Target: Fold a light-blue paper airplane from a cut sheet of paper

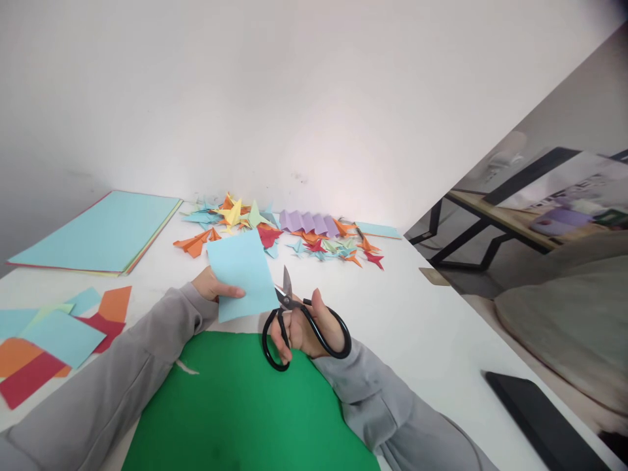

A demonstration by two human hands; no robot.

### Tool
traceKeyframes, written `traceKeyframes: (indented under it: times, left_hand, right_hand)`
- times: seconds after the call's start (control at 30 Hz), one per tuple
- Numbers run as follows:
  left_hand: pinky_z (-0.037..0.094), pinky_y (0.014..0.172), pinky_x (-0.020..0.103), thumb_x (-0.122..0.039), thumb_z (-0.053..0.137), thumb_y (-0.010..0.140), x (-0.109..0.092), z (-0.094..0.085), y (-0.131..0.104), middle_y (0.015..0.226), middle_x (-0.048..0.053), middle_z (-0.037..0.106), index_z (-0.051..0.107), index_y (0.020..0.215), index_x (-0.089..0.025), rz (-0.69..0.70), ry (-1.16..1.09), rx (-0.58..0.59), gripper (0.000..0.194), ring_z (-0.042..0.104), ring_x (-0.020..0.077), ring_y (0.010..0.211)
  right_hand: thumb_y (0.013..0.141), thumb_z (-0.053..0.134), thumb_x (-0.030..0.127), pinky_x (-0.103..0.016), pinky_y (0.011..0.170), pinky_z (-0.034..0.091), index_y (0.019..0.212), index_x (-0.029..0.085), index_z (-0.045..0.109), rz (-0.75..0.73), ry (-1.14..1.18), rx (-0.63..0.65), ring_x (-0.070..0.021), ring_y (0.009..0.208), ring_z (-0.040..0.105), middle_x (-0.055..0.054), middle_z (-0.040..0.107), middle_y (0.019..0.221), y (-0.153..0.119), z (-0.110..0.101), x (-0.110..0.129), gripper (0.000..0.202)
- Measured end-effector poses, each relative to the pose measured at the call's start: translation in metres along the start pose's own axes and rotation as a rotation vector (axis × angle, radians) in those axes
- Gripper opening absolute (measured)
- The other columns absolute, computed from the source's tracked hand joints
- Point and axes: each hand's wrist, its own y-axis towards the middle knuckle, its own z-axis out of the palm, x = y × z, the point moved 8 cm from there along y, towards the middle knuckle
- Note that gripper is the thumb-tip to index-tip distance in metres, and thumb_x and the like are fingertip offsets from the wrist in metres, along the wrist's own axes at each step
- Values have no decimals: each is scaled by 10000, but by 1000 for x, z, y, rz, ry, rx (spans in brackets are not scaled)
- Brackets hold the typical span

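A light blue sheet of paper [248, 271] is pinched in my left hand [216, 286], the thumb lying across its front. My right hand [307, 327] has its fingers and thumb through the black loop handles of a pair of scissors [289, 297]. The blades are parted and point up, right at the paper's right edge; whether they have cut into it I cannot tell. Both hands are above a green mat [245, 405] on the white table [407, 327].
Folded paper pieces in several colours [235, 212] lie along the wall, with a purple pleated paper [309, 222] among them. Large coloured sheets [103, 229] are stacked at back left. Cut paper pieces [63, 333] lie at left, a black flat object [540, 418] at right.
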Motion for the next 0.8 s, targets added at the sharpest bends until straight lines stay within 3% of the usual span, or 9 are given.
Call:
traceKeyframes:
  times: [0.13,0.27,0.4,0.53,0.67,0.8]
  left_hand:
    - [490,785,437,-69,774,397,0,1,0,868,118,689,638,883,-108,-6,15,24,506,595,327,919]
    - [485,788,444,-70,770,392,0,-1,-1,876,113,688,639,879,-116,-14,1,-7,507,593,329,920]
    - [485,795,437,-65,771,379,1,-2,0,886,112,687,635,891,-116,-21,-19,-27,533,594,324,922]
    - [484,800,423,-61,774,371,4,-3,2,887,110,687,631,893,-117,-15,-40,-28,544,590,314,934]
    - [477,789,438,-106,779,399,8,-2,3,861,118,689,630,887,-105,-29,-59,-39,509,607,304,891]
    - [480,762,427,-178,776,433,11,-3,4,778,114,693,637,850,-87,-77,-58,-78,449,628,289,820]
  right_hand:
    - [675,253,753,-250,404,356,1249,226,348,-6,-27,-25,-154,408,515,2,561,536,0,-1,0,785]
    - [685,210,750,-289,434,382,1203,187,433,-117,-67,-203,-137,389,458,1,547,525,-5,-13,19,797]
    - [728,243,693,-302,453,393,1175,217,424,-201,-30,-338,-133,396,444,17,541,543,-9,-28,33,678]
    - [746,345,596,-275,430,377,989,213,449,-267,-91,-483,-129,408,446,19,534,551,-12,-43,39,465]
    - [721,468,512,-237,390,333,917,231,383,-349,-434,-733,-113,392,423,44,527,567,-28,-55,54,353]
    - [674,561,442,-253,502,384,953,216,435,-286,-1040,-1087,-123,503,466,33,522,624,-57,-66,73,381]
